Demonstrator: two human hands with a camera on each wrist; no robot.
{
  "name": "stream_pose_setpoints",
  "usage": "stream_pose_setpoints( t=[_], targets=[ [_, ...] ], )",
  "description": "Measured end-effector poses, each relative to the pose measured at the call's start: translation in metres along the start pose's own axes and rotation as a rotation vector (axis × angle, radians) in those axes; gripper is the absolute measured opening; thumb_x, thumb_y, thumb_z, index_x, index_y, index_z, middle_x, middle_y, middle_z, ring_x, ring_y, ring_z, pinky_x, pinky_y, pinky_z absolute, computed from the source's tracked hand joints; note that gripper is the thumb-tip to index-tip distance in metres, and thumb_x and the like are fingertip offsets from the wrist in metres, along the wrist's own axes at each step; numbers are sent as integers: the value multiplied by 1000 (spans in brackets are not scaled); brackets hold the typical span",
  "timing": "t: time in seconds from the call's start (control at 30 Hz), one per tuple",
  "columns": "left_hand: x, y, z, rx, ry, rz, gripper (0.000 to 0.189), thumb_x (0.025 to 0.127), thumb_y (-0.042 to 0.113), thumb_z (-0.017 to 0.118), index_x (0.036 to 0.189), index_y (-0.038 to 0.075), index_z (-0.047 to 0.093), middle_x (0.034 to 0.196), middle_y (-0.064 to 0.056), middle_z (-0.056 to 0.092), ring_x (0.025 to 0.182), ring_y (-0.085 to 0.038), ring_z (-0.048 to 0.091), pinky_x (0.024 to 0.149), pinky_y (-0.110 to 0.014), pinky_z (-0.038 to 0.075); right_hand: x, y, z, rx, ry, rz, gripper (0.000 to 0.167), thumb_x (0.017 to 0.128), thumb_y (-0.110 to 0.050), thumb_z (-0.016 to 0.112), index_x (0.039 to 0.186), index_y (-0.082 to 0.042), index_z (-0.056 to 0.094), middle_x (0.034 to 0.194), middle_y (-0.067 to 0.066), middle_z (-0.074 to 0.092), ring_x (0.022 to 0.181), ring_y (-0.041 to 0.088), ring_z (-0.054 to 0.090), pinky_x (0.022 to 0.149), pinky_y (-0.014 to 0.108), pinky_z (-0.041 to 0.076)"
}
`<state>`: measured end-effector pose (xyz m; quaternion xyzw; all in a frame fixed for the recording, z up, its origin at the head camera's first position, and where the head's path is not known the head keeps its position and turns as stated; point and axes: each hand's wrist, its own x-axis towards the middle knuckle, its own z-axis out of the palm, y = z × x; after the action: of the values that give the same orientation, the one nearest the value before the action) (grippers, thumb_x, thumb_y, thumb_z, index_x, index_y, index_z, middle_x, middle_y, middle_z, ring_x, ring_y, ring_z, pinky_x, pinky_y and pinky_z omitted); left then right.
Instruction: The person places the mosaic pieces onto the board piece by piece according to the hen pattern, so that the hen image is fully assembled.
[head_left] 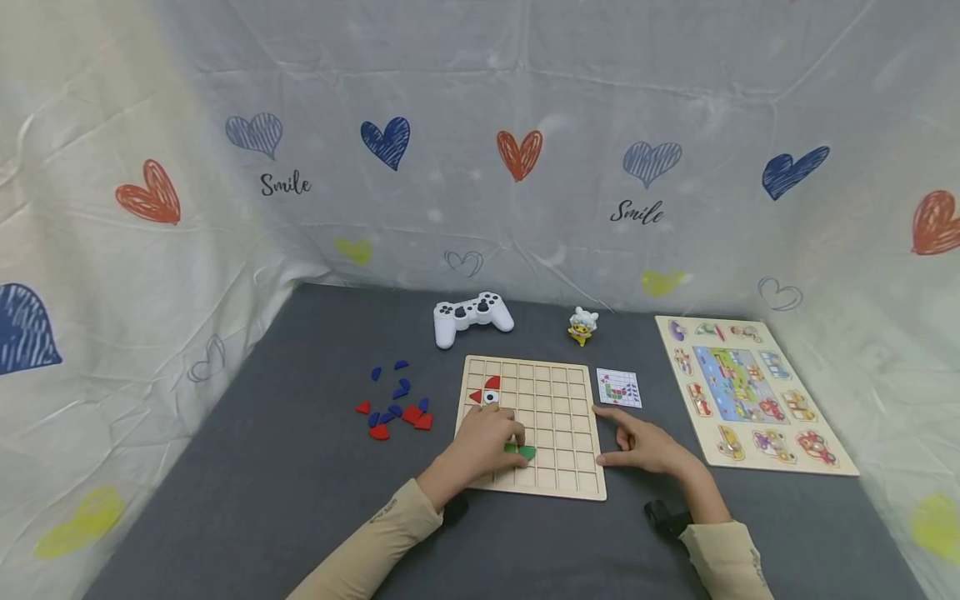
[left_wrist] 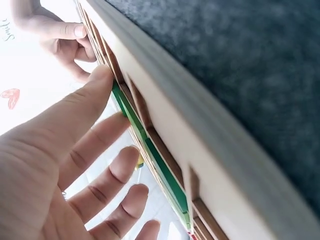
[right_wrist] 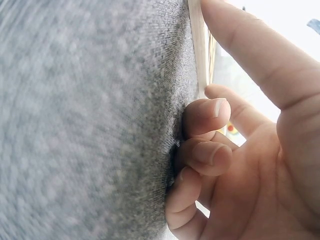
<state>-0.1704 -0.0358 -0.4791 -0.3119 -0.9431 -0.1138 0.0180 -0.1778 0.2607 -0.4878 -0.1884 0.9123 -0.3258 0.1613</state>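
Note:
A square wooden grid board (head_left: 551,429) lies on the dark tabletop. My left hand (head_left: 482,443) is over its left half, with thumb and index finger pinching a green piece (head_left: 527,453) at the grid. In the left wrist view another green piece (left_wrist: 167,175) lies in line beside it, and the other fingers are spread. Beyond this hand, red pieces (head_left: 492,383) and a white piece with a dark dot (head_left: 491,397) sit on the board. My right hand (head_left: 651,447) touches the board's right edge with thumb and index fingertips, its other fingers curled.
Loose blue pieces (head_left: 401,388) and red pieces (head_left: 412,414) are scattered left of the board. A pattern card (head_left: 619,388) lies to its right, near a wooden picture puzzle (head_left: 806,417). Behind stand a white game controller (head_left: 472,315) and a small figurine (head_left: 582,326).

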Motion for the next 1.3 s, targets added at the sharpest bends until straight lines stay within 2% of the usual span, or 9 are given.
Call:
stream_pose_setpoints(
  t=[0.23, 0.47, 0.63, 0.9, 1.03, 1.3],
  targets=[
    [0, 2, -1, 58, -17, -7, 26, 69, 54, 74, 78, 29, 69, 82, 10, 56, 82, -13, 49, 76, -35, 40, 0, -2, 0, -2, 2, 4, 80, 76, -38, 74, 142, -13, 37, 66, -2, 43, 53, 6, 35, 50, 22, 29],
    [-4, -1, -4, 28, -11, 5, 25, 71, 50, 74, 82, 29, 70, 81, 9, 56, 83, -13, 51, 80, -43, 42, 0, -4, 0, -11, 6, 5, 79, 76, -37, 74, 141, -12, 37, 66, -3, 42, 53, 6, 35, 51, 22, 29],
    [-8, -6, -6, -11, -9, 19, 24, 72, 49, 74, 86, 29, 70, 78, 11, 54, 77, -9, 47, 70, -32, 39, 0, -4, 0, -16, 6, 0, 78, 77, -37, 74, 141, -12, 37, 66, -3, 43, 52, 6, 35, 50, 22, 30],
    [-18, -20, -11, -29, 40, 11, 20, 76, 44, 73, 86, 27, 72, 85, 11, 62, 79, -10, 49, 70, -33, 41, 1, -2, 0, -7, 7, 7, 79, 76, -38, 74, 142, -14, 37, 66, -2, 43, 52, 6, 35, 50, 22, 30],
    [-25, -29, -13, -13, 60, -16, 20, 74, 43, 74, 85, 27, 72, 88, 11, 62, 83, -11, 51, 72, -34, 42, 1, -1, 0, -3, 5, 11, 80, 75, -39, 75, 142, -14, 38, 66, -2, 43, 52, 6, 36, 50, 22, 30],
    [-39, -48, -21, -32, 98, -77, 13, 74, 34, 76, 83, 26, 72, 85, 10, 61, 75, -11, 47, 70, -33, 40, 0, -1, 1, -6, 6, 1, 80, 76, -39, 74, 142, -13, 37, 65, -2, 43, 52, 6, 35, 50, 22, 29]
  ],
)
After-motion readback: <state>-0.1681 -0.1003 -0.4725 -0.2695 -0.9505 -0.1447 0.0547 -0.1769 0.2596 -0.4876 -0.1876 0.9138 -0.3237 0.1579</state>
